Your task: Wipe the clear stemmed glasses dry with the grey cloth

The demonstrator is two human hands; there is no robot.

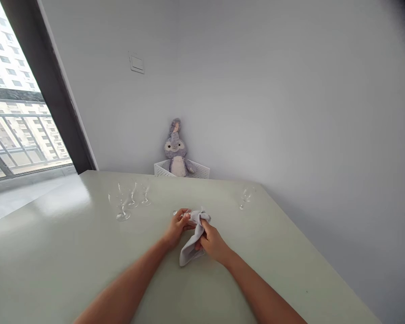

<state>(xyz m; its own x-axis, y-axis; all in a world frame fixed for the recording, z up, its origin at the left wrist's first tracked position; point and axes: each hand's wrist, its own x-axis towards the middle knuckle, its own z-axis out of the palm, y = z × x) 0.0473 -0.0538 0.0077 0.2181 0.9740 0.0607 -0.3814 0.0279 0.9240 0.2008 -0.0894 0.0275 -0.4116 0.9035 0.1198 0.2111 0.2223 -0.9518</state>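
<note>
My left hand (pixel 177 228) is closed on a stemmed glass, whose clear foot (pixel 174 213) sticks out to the left of the fingers. A light grey cloth (pixel 193 246) covers the rest of that glass, so its bowl is hidden. In my right hand (pixel 213 240) the cloth is bunched and pressed to the glass, its loose end hanging down toward the table. Both hands are held close together above the middle of the table.
Several clear stemmed glasses (pixel 123 211) stand on the pale green table (pixel 87 270) at the left. Another glass (pixel 245 197) is near the right edge, seemingly tilted or lying. Behind the table, a plush rabbit (pixel 177 155) sits in a white basket (pixel 200 170) against the wall.
</note>
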